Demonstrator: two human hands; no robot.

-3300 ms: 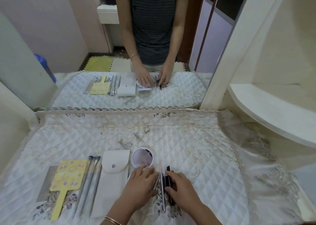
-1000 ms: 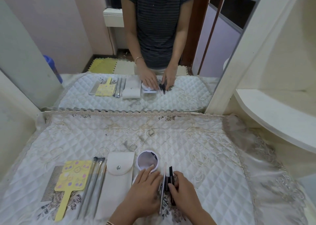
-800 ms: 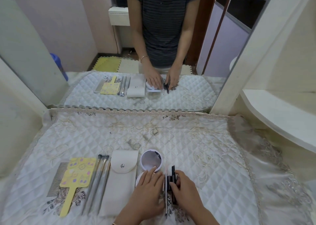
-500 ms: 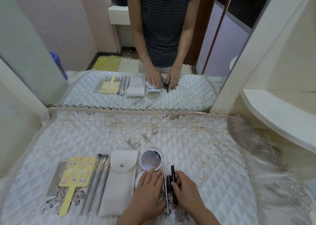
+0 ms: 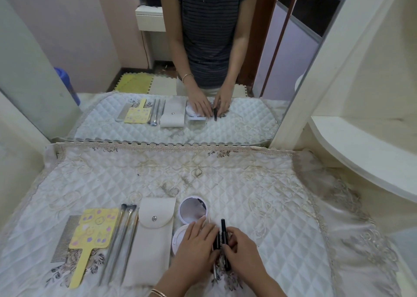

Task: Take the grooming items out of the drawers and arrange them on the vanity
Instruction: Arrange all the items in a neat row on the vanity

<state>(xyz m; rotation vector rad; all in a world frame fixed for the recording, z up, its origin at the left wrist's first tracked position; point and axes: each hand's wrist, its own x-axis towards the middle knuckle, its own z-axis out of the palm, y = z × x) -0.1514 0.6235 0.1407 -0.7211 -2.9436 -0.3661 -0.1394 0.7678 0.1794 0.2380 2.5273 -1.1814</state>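
A quilted white cloth with lace trim and faded floral embroidery covers the vanity, and the grooming things lie in a row along its near edge. Farthest left is a fine-toothed grey comb, partly under a flat yellow paddle printed with purple flowers, its handle pointing toward the person. Next come slim metal-handled brushes, side by side, bristles away. Beside them lies a cream pouch, rounded flap snapped shut; what it holds cannot be told. To its right sits a round white compact, lid open and showing a mirror, its lower half partly under the left hand. That hand lies flat, fingers stretched and close together, their tips on the compact's edge and against thin sticks. The right hand curls loosely, fingertips pinching black pencils that lie lengthwise between both hands. A bangle circles the left wrist. The wall mirror behind repeats the row.
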